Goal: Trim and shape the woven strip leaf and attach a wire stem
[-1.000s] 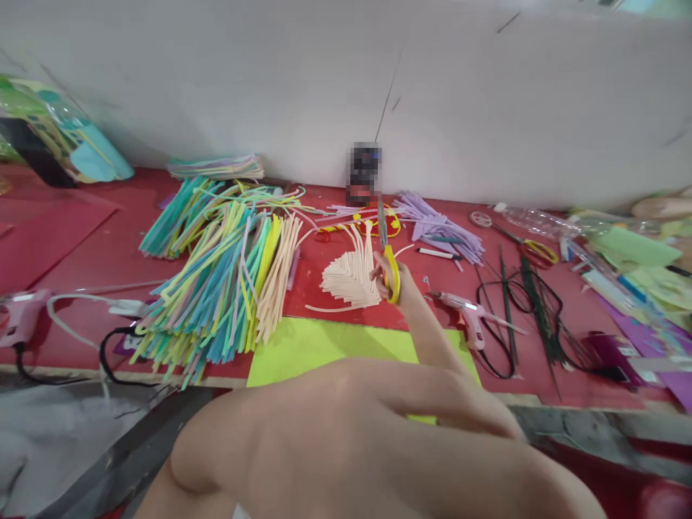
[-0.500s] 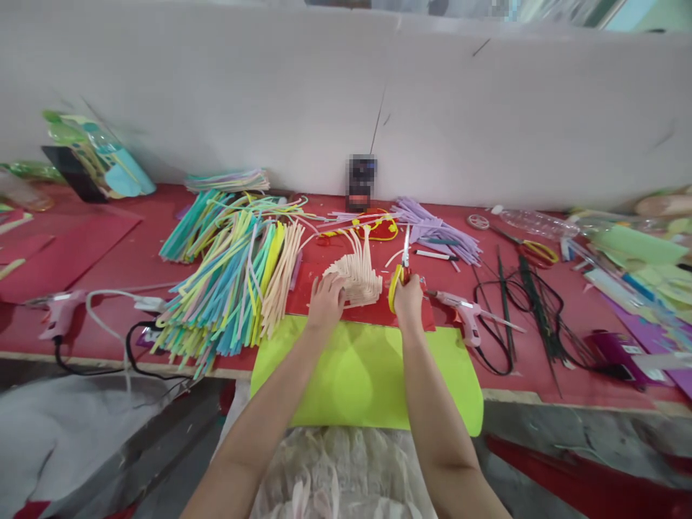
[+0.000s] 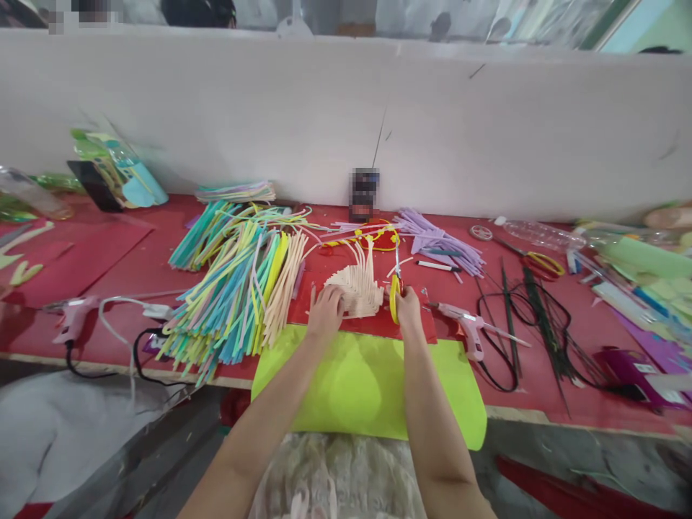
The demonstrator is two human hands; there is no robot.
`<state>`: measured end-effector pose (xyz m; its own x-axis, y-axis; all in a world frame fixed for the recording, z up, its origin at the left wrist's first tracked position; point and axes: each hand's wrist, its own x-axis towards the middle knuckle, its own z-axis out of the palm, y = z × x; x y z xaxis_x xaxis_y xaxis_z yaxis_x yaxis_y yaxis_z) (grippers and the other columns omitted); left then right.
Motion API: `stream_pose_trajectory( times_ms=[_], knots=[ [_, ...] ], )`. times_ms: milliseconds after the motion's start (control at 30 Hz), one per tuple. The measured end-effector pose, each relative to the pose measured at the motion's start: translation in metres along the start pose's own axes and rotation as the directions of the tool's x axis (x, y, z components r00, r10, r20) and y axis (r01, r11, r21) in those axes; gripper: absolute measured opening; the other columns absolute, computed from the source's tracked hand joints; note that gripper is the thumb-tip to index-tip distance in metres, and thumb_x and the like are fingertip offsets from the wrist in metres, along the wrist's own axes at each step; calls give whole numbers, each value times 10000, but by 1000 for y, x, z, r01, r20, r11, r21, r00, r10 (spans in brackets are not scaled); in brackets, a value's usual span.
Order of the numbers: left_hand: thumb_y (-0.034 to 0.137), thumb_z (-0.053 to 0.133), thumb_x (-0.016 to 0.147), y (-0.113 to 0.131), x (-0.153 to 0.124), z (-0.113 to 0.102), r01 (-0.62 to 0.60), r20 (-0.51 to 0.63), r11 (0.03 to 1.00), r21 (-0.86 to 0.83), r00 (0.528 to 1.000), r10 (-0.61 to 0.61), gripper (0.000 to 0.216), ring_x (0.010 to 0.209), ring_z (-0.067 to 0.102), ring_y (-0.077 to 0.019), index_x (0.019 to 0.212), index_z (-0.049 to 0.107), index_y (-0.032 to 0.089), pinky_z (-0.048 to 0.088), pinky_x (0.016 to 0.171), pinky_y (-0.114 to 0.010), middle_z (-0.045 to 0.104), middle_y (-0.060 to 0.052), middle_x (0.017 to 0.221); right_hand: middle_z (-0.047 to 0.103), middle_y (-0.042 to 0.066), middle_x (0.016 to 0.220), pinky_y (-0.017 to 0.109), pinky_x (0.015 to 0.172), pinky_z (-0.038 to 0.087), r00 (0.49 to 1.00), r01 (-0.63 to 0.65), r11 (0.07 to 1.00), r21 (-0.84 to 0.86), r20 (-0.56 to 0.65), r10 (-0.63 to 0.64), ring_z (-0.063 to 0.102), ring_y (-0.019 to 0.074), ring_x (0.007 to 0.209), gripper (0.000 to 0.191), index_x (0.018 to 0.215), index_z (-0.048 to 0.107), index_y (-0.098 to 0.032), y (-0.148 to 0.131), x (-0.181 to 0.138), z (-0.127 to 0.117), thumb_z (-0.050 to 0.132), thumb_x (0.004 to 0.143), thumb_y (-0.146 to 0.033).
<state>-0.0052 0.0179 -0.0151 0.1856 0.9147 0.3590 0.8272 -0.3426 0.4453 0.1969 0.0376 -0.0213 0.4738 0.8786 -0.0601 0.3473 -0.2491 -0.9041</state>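
Note:
My left hand (image 3: 326,311) lies on the near left part of a cream fan-shaped piece of foam strips (image 3: 357,285), with its fingers spread over it. The piece rests on a red foam sheet (image 3: 422,329). My right hand (image 3: 409,308) is closed round the yellow handles of a pair of scissors (image 3: 396,281). The blades point away from me, just right of the cream piece. A lime-green foam sheet (image 3: 367,389) lies under my forearms and hangs over the table's front edge.
A big heap of coloured foam strips (image 3: 238,285) lies to the left. A pink glue gun (image 3: 469,326) sits right of my hand, another glue gun (image 3: 73,319) far left. Black wires (image 3: 533,324), purple strips (image 3: 440,238) and a second pair of scissors (image 3: 533,258) lie to the right.
A second ago only my right hand with the scissors was at the cream piece. My left hand has come down onto it, and the view has risen.

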Motion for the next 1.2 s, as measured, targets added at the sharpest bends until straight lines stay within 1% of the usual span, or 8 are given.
stream_pose_trajectory(
  times_ms=[200, 467, 733, 867, 967, 1067, 1133, 1200],
  knots=[
    [154, 425, 843, -1, 2, -2, -7, 19, 1000, -4, 1000, 7, 230, 1145, 512, -183, 1023, 540, 241, 122, 1136, -467, 593, -41, 1163, 573, 6, 636, 269, 497, 352, 999, -28, 997, -67, 15, 29, 510, 165, 546, 312, 742, 480, -199, -7, -7, -1, 623, 626, -450],
    [149, 433, 835, 4, 2, -8, -7, 8, 999, -54, 1000, 7, 203, 1127, 525, -191, 988, 541, 227, 125, 1127, -488, 606, -57, 1129, 582, -8, 619, 279, 493, 382, 998, -33, 999, -21, 46, 34, 531, 172, 525, 260, 754, 482, -208, -10, -10, -4, 635, 613, -364],
    [174, 454, 830, 4, 3, -10, 12, 14, 998, -64, 1000, -12, 233, 1079, 558, -206, 1059, 493, 200, 138, 1120, -502, 630, -76, 1088, 579, -19, 609, 282, 519, 383, 997, 42, 998, -48, 66, -39, 527, 178, 550, 223, 727, 467, -223, -10, -13, 3, 632, 596, -298],
    [183, 435, 840, 4, 3, -13, -24, -45, 995, -100, 999, 20, 253, 1118, 537, -202, 1086, 489, 202, 148, 1125, -486, 619, -78, 1121, 562, -21, 606, 287, 529, 384, 997, 54, 998, -35, 53, -52, 519, 177, 553, 205, 727, 467, -223, -10, -13, 4, 618, 619, -312],
    [199, 420, 848, 8, 1, -19, -113, -144, 981, -160, 985, 90, 231, 1116, 531, -193, 1066, 498, 204, 187, 1116, -468, 617, -75, 1106, 521, -44, 558, 274, 489, 364, 999, 31, 998, 47, 32, -33, 493, 160, 507, 266, 700, 444, -227, -11, -14, 3, 657, 603, -354],
    [241, 434, 833, 13, -4, -25, -135, -239, 969, -205, 967, 84, 106, 977, 565, -202, 877, 524, 206, 354, 997, -439, 630, -70, 929, 480, -73, 521, 259, 437, 349, 997, -45, 966, 256, 68, 28, 450, 126, 439, 364, 704, 432, -225, -13, -14, 1, 722, 552, -385],
    [257, 407, 839, 14, -9, -26, -119, -240, 967, -227, 969, 63, 139, 803, 564, -191, 742, 497, 215, 441, 818, -379, 602, -55, 764, 488, -80, 538, 255, 431, 375, 993, -91, 889, 449, 110, 46, 456, 114, 432, 408, 718, 430, -224, -14, -14, 0, 753, 530, -390],
    [259, 351, 863, 15, -14, -24, -176, -158, 948, -266, 978, 137, 229, 649, 524, -165, 673, 474, 221, 434, 656, -317, 560, -38, 646, 506, -77, 567, 255, 446, 411, 991, -108, 797, 595, 131, 36, 488, 113, 456, 422, 715, 423, -225, -16, -14, 0, 768, 528, -379]
  ],
)
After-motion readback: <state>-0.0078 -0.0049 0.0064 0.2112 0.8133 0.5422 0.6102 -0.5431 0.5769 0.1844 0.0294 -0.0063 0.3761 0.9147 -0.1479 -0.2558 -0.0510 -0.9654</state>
